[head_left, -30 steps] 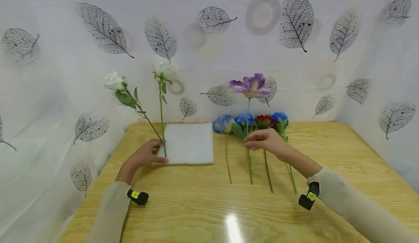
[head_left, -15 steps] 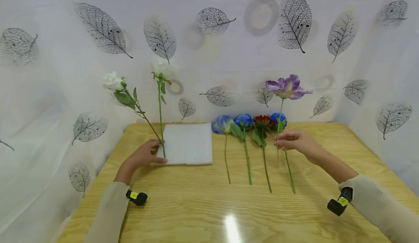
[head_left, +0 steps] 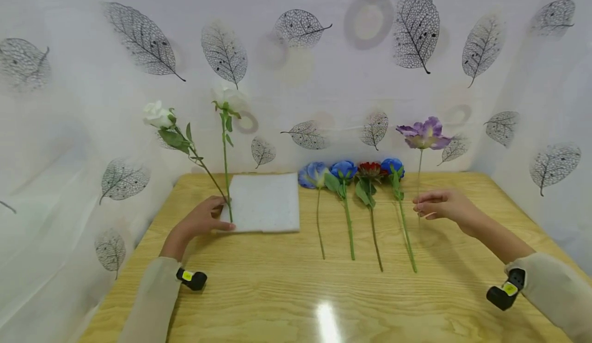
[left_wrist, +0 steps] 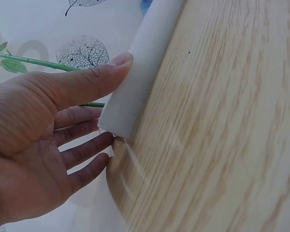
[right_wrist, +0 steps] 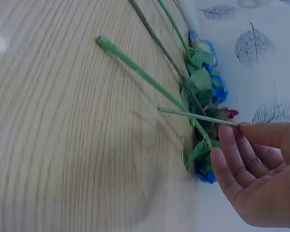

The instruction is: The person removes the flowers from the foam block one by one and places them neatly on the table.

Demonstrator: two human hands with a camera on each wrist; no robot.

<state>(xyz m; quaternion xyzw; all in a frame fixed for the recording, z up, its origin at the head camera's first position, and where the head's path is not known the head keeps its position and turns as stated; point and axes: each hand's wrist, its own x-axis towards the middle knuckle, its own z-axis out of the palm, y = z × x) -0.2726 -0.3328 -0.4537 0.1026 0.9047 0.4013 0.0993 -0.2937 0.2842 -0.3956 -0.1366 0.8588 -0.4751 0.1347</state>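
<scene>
Two white roses, one leaning left (head_left: 158,115) and one upright (head_left: 229,99), stand in the left end of a white foam block (head_left: 268,204). My left hand (head_left: 204,218) holds the block at that end; in the left wrist view the thumb (left_wrist: 99,82) lies along its edge, with the fingers at its end. My right hand (head_left: 450,208) pinches the thin stem of a purple flower (head_left: 424,135), held upright above the table's right side. In the right wrist view the bottom end of that stem (right_wrist: 183,114) sticks out from the fingertips, off the wood.
On the wooden table (head_left: 259,291) lie a pale blue flower (head_left: 314,174), a blue flower (head_left: 344,170), a red flower (head_left: 370,171) and another blue flower (head_left: 393,167), stems toward me. A leaf-patterned curtain (head_left: 296,76) hangs behind.
My right hand has carried the purple flower rightward, from over the lying flowers to beyond them, and the bloom is now a little lower. The left hand and the foam block stay put.
</scene>
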